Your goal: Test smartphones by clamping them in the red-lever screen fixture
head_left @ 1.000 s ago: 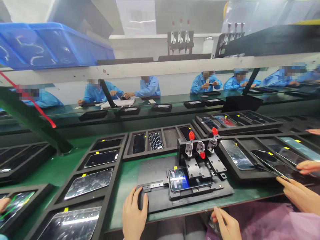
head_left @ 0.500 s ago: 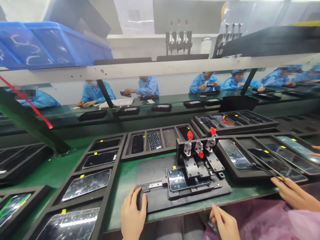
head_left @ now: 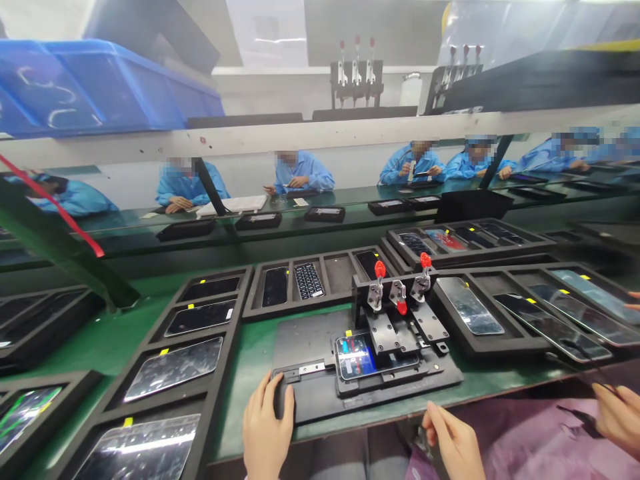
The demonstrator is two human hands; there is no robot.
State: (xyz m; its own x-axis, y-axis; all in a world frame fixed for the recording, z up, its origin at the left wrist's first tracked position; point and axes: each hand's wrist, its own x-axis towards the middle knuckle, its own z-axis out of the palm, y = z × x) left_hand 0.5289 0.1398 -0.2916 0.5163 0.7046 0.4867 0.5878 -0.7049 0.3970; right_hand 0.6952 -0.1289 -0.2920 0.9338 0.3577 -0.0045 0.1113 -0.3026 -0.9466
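Observation:
My left hand [head_left: 269, 427] grips the left corner of the black clamp fixture [head_left: 310, 400], thumb and fingers on either side of its edge. In the fixture lies a phone screen [head_left: 354, 357], lit with coloured icons and a blue band, a yellow tab on its top edge. Metal plates below the red-tipped toggle clamps [head_left: 399, 297] cover its right part. My right hand [head_left: 453, 441] is below the table's front edge, right of the fixture, its fingers curled together; what they hold, if anything, I cannot make out.
Black trays of phone screens flank the fixture, including a left tray [head_left: 213, 373] and a right tray [head_left: 493, 343]. At the right, a co-worker's hand [head_left: 617, 413] holds a thin dark tool. A shelf [head_left: 320, 133] with a blue bin [head_left: 110, 87] crosses above.
The screen in the fixture has gone from dark to lit. The co-worker's hand at the right has drawn back from the tray with its tool. My hands have hardly moved.

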